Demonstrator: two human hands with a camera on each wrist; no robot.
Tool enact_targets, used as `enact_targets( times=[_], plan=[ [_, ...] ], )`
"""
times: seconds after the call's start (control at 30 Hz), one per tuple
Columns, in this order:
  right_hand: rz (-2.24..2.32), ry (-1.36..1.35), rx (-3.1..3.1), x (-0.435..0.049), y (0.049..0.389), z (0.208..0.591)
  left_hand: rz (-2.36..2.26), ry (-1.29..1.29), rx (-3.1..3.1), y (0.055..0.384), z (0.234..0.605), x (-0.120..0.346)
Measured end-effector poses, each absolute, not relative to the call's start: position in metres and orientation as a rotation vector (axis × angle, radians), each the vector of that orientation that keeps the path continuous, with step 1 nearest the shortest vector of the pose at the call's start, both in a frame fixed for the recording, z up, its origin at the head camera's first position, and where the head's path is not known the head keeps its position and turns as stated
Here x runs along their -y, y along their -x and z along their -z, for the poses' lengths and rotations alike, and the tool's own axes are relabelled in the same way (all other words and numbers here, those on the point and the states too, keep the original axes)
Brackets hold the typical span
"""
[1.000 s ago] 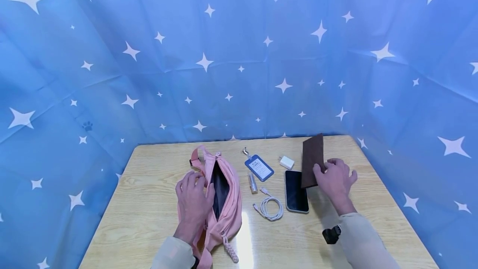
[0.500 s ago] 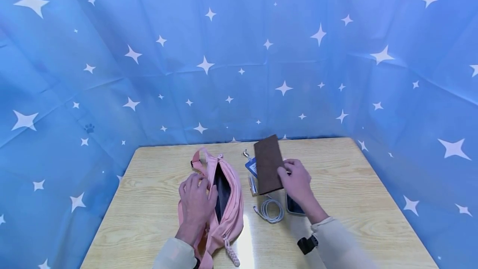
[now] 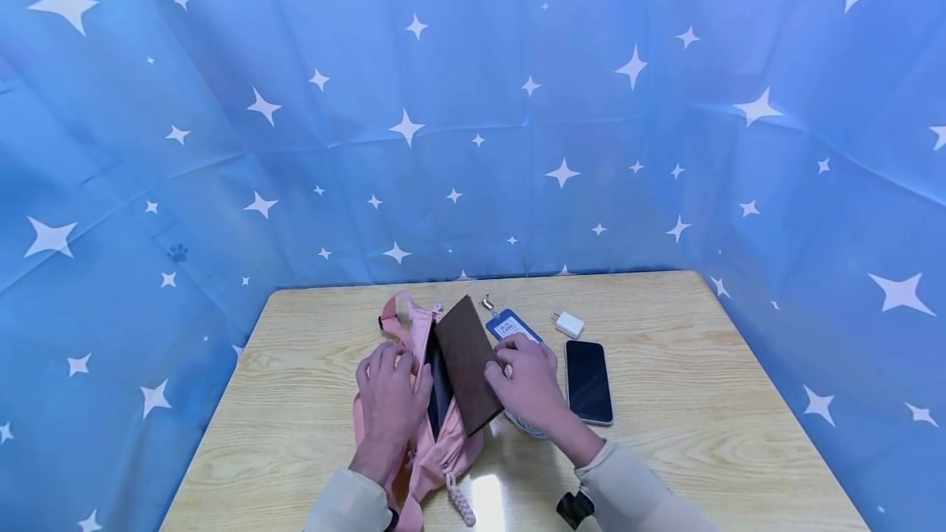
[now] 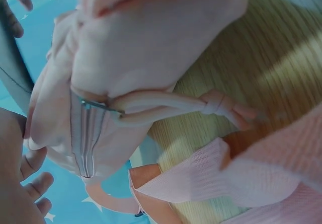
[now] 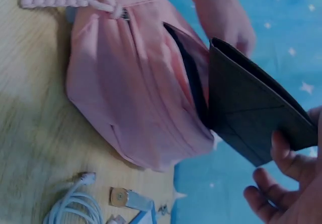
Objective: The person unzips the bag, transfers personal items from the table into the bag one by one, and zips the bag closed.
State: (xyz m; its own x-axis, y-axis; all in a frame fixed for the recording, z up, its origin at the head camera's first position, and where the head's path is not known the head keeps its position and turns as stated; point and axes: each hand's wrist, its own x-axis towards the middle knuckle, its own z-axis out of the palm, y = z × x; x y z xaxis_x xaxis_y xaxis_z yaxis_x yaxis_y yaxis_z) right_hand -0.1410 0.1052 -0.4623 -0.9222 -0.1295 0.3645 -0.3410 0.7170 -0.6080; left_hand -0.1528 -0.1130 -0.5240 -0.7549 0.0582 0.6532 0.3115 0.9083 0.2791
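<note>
Over the pink bag (image 5: 118, 93), right at its open mouth, pinching the tilted brown wallet (image 3: 467, 366) by its long edge in the right hand (image 3: 528, 378): folded, matte, leather-like, probably light and stiff enough to steer from that edge without sagging. On the bag's soft-looking, creased cloth, resting the left hand (image 3: 392, 394); can't tell whether gripping or merely touching.
</note>
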Motion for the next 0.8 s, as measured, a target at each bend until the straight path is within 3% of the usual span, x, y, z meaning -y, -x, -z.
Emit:
enact_targets(
  times=[0.3, 0.6, 0.8],
  plan=[
    [-0.913, -0.336, 2.682, -0.082, 0.14, 0.468, 0.53, 0.288, 2.372, 0.153, 0.522, 0.106],
    [-0.858, -0.485, 2.618, -0.067, 0.135, 0.477, 0.531, 0.31, 2.386, 0.152, 0.522, 0.103],
    [-0.777, -0.405, 2.569, -0.065, 0.136, 0.485, 0.512, 0.309, 2.434, 0.151, 0.522, 0.104]
  ],
)
